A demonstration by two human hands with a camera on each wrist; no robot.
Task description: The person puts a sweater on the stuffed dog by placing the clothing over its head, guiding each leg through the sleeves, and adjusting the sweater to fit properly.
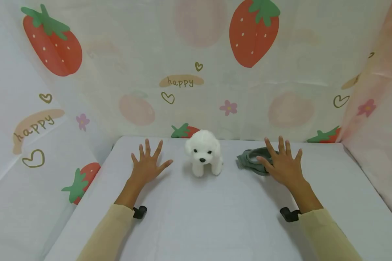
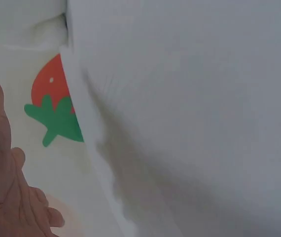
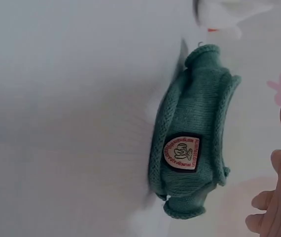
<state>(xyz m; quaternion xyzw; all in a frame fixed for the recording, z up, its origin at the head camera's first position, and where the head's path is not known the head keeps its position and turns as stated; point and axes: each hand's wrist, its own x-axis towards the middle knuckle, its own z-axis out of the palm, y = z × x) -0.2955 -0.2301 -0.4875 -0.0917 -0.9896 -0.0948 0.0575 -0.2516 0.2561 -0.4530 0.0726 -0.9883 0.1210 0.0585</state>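
Observation:
A white plush dog [image 1: 204,150] with black eyes and nose stands upright on the white table, facing me. To its right lies a small green knitted sweater [image 1: 251,163]; in the right wrist view the sweater [image 3: 192,118] shows short sleeves and a stitched patch [image 3: 182,152]. My left hand [image 1: 146,165] is held with spread fingers left of the dog, holding nothing. Fingers spread too, my right hand [image 1: 285,166] hovers in front of the sweater and hides part of it in the head view. Only part of the left hand [image 2: 12,182] shows in its wrist view.
A white cloth covers the table [image 1: 202,224]. Behind it hangs a curtain [image 1: 183,116] printed with strawberries, hearts and flowers, and similar cloth closes off both sides. Each wrist bears a small black camera, the left camera [image 1: 139,212] and the right camera [image 1: 289,214].

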